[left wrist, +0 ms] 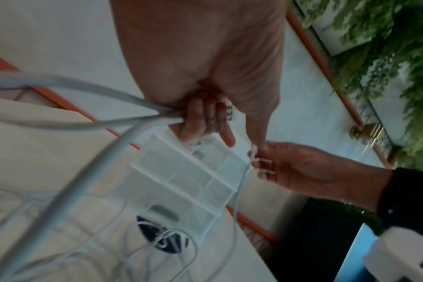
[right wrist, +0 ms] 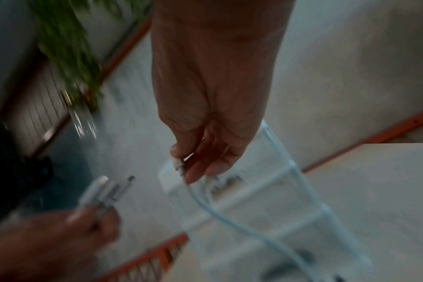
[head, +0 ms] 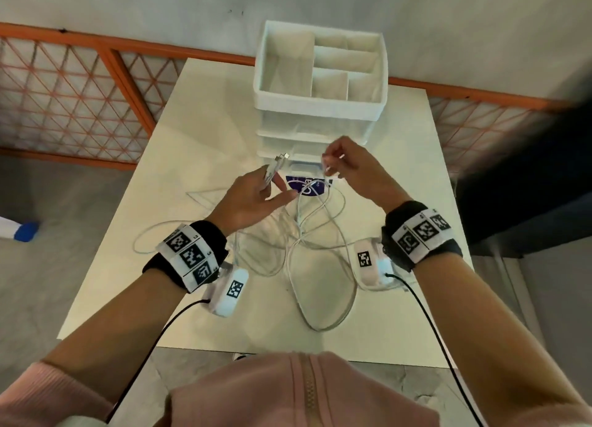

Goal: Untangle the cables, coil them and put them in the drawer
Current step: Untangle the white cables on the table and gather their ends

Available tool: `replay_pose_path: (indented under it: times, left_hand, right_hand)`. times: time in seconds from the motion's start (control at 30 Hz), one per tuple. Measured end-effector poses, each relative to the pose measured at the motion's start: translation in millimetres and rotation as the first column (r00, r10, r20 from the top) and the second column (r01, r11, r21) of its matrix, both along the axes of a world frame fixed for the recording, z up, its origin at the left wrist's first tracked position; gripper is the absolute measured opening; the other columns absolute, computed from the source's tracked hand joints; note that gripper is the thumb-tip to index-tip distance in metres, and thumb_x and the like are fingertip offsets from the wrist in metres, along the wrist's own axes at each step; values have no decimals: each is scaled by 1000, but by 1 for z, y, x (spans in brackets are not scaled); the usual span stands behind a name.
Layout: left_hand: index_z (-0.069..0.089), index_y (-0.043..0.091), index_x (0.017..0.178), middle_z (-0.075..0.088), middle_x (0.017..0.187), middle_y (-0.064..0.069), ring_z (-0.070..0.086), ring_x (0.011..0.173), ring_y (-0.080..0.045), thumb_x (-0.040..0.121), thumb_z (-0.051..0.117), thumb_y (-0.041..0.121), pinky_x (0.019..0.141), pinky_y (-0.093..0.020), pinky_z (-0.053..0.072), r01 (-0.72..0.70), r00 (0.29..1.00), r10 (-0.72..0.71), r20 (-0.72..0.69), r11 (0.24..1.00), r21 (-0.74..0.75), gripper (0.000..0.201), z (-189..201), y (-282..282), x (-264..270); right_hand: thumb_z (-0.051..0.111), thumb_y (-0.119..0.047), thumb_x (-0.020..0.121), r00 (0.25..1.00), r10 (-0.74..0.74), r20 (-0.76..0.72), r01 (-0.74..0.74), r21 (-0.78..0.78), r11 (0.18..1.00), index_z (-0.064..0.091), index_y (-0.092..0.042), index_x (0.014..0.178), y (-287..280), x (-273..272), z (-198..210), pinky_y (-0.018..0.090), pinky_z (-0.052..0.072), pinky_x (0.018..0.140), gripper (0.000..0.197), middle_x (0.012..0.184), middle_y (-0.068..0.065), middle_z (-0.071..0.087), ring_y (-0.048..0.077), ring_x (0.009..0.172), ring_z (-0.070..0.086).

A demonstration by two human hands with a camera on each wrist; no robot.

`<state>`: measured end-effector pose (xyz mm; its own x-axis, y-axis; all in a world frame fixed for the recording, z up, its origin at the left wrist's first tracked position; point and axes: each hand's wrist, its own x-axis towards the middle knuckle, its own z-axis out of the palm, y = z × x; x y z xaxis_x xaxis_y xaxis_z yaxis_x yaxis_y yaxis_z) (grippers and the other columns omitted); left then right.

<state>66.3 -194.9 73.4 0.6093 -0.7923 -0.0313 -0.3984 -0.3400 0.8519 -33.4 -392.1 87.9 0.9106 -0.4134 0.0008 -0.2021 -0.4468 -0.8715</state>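
White cables (head: 315, 250) lie tangled on a table (head: 179, 157) before a drawer unit (head: 320, 74).
Left hand (head: 253, 199) grips several plug ends; right hand (head: 352, 167) pinches one cable end.

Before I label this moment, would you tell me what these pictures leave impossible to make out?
- Number of cables: head view, the white loops overlap on the table.
- Connector types in the left hand: right wrist view, motion blur.
- The end pinched by the right hand: head view, fingers cover it.
- Whether the organizer has an open drawer: head view, hands hide its front.
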Motion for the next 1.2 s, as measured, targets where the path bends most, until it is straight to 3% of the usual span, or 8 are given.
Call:
replay_pose_path:
  times: [0.33,0.53,0.63,0.73,0.87,0.97,1.03,1.2]
  left_hand:
    - [50,20,89,43,63,8,40,54,0,94,53,33,56,-12,33,-97,993,109,36,965,-245,14,22,-15,5]
    - [49,25,84,36,87,4,41,71,1,101,36,28,75,-25,40,-155,987,163,-4,926,-343,22,24,-5,12]
    - [43,25,80,42,94,-2,47,79,1,103,30,23,84,-24,39,-178,983,184,-25,899,-401,26,36,-1,16]
    - [39,18,76,51,70,1,57,67,-8,104,25,19,75,-24,48,-154,983,82,-165,858,-489,31,45,7,21]
    - [39,23,78,31,60,10,33,47,-2,102,27,24,50,-19,45,-218,976,185,-116,807,-549,26,43,25,35]
    - [42,28,86,33,65,10,35,51,-4,101,32,28,52,-35,41,-307,915,399,54,777,-550,19,43,43,51]
    - [50,17,95,38,67,14,43,54,2,101,34,25,56,-21,37,-323,844,484,232,803,-501,19,41,51,59]
    - [51,18,84,45,60,6,45,51,-2,99,44,25,52,-18,33,-156,922,259,289,929,-335,17,33,34,36]
  right_hand:
    - [45,-3,97,963,153,223,-207,243,948,46,-3,100,42,18,69,23,53,76,3,88,14,55,9,72,63]
    - [72,-25,81,997,-31,65,20,162,987,43,-13,112,59,28,38,17,47,79,44,110,-2,55,7,97,55]
    - [73,-18,80,983,135,-120,-111,189,976,45,-9,118,71,33,10,21,48,81,48,98,-2,61,14,95,60]
    - [51,-8,95,946,293,-142,-254,240,937,55,-8,101,75,30,-4,19,50,73,7,72,-1,59,11,70,64]
    - [56,-22,94,915,312,-255,-249,249,936,54,-15,80,53,5,-10,25,48,67,16,66,-4,50,14,59,56]
    - [66,-23,87,893,250,-374,-186,198,962,58,-7,75,15,-29,-24,26,44,65,21,65,3,48,16,60,49]
    - [66,-22,86,920,136,-368,-70,185,980,60,-1,78,-9,-49,-26,26,44,66,23,70,9,44,15,64,44]
    - [54,-25,94,962,111,-251,-68,171,983,65,-7,84,-9,-49,7,23,35,52,23,64,0,38,13,55,31]
